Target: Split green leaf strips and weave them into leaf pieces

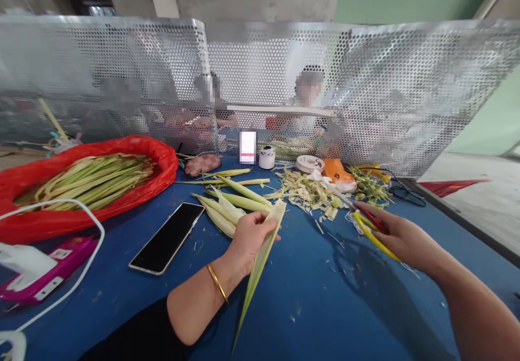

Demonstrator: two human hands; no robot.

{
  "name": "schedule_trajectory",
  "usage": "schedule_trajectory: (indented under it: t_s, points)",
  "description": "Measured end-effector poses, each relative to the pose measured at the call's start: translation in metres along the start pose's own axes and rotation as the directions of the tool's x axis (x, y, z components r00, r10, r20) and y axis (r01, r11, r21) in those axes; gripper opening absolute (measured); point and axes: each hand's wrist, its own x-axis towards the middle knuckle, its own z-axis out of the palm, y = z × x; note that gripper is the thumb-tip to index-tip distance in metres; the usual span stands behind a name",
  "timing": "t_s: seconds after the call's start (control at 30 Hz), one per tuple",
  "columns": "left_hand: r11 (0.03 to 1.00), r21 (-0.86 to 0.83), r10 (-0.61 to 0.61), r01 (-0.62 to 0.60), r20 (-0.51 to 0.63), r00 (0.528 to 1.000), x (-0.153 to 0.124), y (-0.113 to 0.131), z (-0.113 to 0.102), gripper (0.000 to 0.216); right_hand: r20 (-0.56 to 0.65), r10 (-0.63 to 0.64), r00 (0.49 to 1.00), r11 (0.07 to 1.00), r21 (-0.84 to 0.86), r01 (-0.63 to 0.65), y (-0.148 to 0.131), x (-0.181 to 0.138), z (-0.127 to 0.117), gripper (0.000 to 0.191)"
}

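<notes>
A long pale-green corn husk [263,252] is pinched between the thumb and fingers of my left hand [252,236]. Its wide cut-looking end points up and away, and its thin tip hangs down toward me. My right hand [392,233] is closed on scissors [369,235] with yellow and red handles. Their blades point away to the left, over the edge of a heap of husk scraps [303,190], apart from the held husk. More husks [221,214] lie in a loose bunch just beyond my left hand.
At left stands a red plastic bag [162,168] of long husk strips [97,179]. Nearer are a black phone [168,239] and a magenta power strip [52,269] with white cable. A tape roll [309,163], orange packet [338,172] and lit phone [247,147] sit before a perforated metal screen [260,68]; people are behind it.
</notes>
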Motion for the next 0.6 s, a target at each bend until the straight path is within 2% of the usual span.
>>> schedule_trajectory:
  t_s: [0.07, 0.1, 0.17, 0.27, 0.37, 0.6]
  points:
    - [1.0, -0.014, 0.026, -0.026, -0.031, 0.999, 0.001, 0.002, -0.001, 0.008, -0.049, -0.108, 0.993, 0.945, 0.305, 0.118, -0.013, -0.002, 0.006, 0.063]
    - [0.999, -0.024, 0.04, -0.041, -0.047, 0.998, 0.001, 0.003, -0.001, 0.007, -0.032, -0.149, 0.988, 0.897, 0.416, 0.149, -0.022, -0.002, 0.011, 0.062]
    - [0.997, -0.048, 0.061, -0.065, -0.075, 0.995, 0.003, 0.005, -0.003, 0.008, 0.0, -0.201, 0.98, 0.831, 0.53, 0.17, -0.042, -0.005, 0.022, 0.055]
    - [0.995, -0.067, 0.063, -0.07, -0.104, 0.993, 0.005, 0.006, -0.005, 0.007, 0.146, -0.223, 0.964, 0.815, 0.57, 0.102, -0.068, -0.012, 0.035, 0.049]
    - [0.995, -0.072, 0.058, -0.067, -0.12, 0.991, 0.006, 0.006, -0.005, 0.006, 0.256, -0.211, 0.943, 0.841, 0.54, 0.042, -0.08, -0.018, 0.035, 0.049]
    - [0.995, -0.089, 0.03, -0.042, -0.13, 0.991, 0.006, 0.006, -0.004, 0.005, 0.27, -0.19, 0.944, 0.888, 0.457, 0.048, -0.073, -0.019, 0.028, 0.046]
